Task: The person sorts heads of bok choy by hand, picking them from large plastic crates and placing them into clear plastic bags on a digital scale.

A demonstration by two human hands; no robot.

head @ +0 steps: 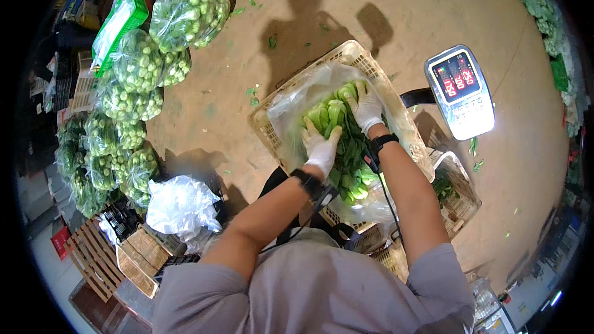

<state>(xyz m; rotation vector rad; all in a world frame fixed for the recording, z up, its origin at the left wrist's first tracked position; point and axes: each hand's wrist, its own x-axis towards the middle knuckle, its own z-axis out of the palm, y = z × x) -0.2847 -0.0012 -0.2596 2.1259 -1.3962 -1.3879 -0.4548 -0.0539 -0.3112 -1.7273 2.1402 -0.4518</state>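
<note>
Pale green bok choy (336, 112) with dark leaves lies in a clear plastic bag (290, 102) that lines a cream plastic crate (263, 131). My left hand (321, 146), in a whitish glove, grips stem ends on the near left of the bunch, thumb and fingers apart around them. On the far right side of the same bunch, my gloved right hand (364, 105) holds more stems. Its fingertips curl over them. More bok choy (355, 190) shows at the crate's near end, stems towards me. Each wrist wears a black strap with a cabled device.
A lit scale display (459, 92) stands on a black arm right of the crate. Another crate (457, 195) with leaves sits below it. Bagged greens (139, 60) are piled at left, near a green basket (134, 7) and white plastic bags (183, 204). Loose leaves litter the floor.
</note>
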